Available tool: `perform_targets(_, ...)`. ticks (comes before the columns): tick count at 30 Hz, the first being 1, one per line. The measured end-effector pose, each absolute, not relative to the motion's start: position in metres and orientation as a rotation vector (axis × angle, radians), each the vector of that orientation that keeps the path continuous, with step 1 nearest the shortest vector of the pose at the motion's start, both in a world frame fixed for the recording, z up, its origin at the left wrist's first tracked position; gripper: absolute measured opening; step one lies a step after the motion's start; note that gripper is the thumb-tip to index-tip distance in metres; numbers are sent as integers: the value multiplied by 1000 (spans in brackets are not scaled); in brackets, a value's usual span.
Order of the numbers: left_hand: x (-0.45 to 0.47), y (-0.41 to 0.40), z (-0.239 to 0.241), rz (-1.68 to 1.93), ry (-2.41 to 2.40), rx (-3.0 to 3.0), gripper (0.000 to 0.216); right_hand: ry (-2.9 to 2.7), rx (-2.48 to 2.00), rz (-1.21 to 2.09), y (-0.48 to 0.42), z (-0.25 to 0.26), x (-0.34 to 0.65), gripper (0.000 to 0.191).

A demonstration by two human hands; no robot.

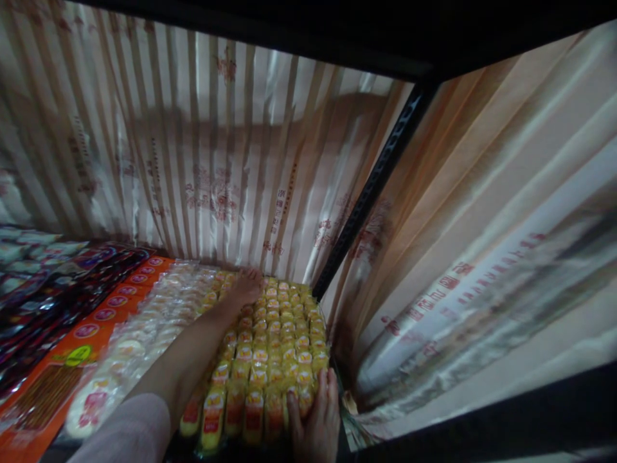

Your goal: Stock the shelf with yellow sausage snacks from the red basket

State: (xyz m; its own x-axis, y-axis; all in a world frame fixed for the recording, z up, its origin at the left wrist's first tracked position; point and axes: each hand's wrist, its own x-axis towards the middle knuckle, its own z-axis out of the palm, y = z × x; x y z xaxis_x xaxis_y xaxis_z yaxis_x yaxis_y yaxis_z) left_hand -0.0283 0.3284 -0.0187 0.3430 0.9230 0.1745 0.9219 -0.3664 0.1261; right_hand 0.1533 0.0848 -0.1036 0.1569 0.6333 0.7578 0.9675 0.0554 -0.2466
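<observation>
A block of small yellow snack cakes in clear wrappers (274, 360) stands in tight rows in the shelf's corner. My left arm reaches across it. At its far edge, my left hand (248, 286) rests on the back packets, fingers laid over them; dim light blurs the fingertips. My right hand (318, 411) is at the near right corner, its thumb on the front packets and its fingers stretched along the right side. Thumb and fingers are apart, touching the corner packets.
Left of the cakes lie rows of white clear-wrapped rounds (130, 347), an orange packet of brown sticks (53, 386) and dark shiny packets (62, 289). Printed pale pleated sheeting (216, 161) lines the back and right side. A black slotted post (371, 193) marks the corner.
</observation>
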Motion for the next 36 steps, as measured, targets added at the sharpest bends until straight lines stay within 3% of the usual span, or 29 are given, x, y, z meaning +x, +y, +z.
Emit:
perform_targets(18,-7,328,-16,172,1567,2599,41,-1537,-1703,-532,82,-100,149,78)
perform_targets(36,28,331,-11,244,1536,2556,57,-1547,-1712,-595,79,-97,150,76)
